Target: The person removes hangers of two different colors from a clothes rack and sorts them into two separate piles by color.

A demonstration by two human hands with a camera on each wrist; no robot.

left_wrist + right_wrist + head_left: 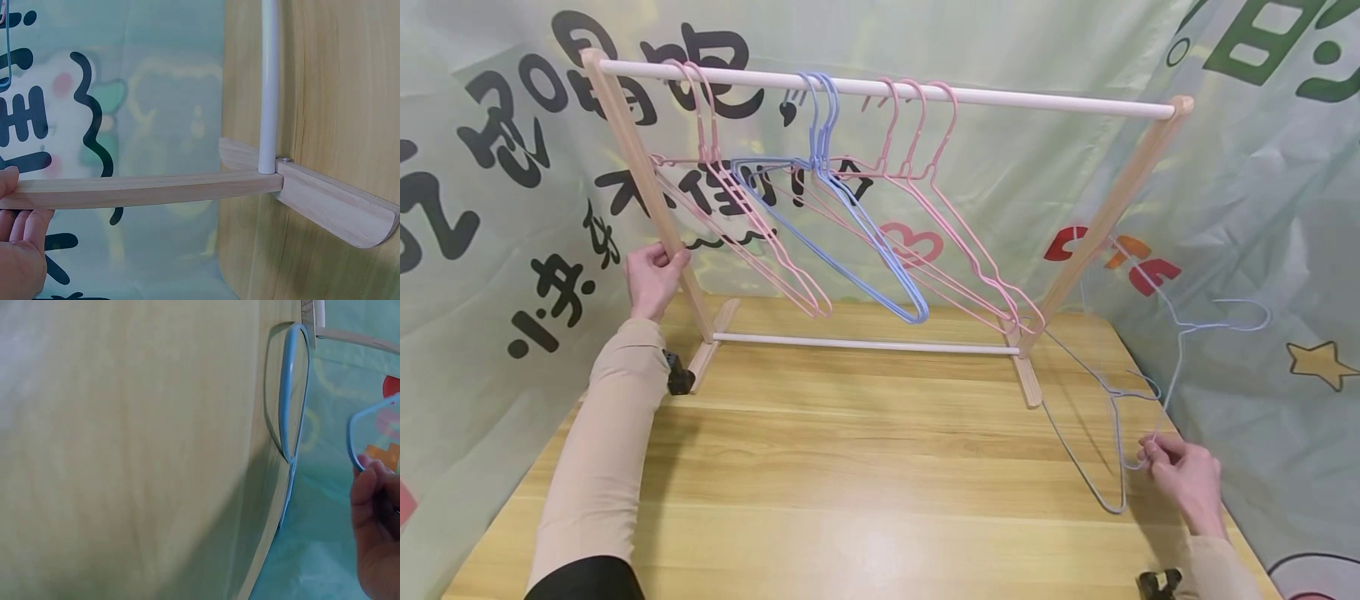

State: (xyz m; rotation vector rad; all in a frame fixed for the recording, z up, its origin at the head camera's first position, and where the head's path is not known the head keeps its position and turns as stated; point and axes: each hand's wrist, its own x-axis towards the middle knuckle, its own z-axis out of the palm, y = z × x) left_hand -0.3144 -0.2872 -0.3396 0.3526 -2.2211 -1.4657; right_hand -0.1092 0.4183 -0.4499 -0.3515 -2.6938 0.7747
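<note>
Here the left hand (655, 282) grips a rack (650, 196), the right hand (1191, 479) a hanger (1178, 367), before lettering (722, 52) “吧”.

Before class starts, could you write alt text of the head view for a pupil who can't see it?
A person's right hand has a blue hanger in its grip; the left hand holds a rack's left post. Pink hangers and blue hangers hang from the top bar, and a loose hanger is near the rack's right foot.
</note>
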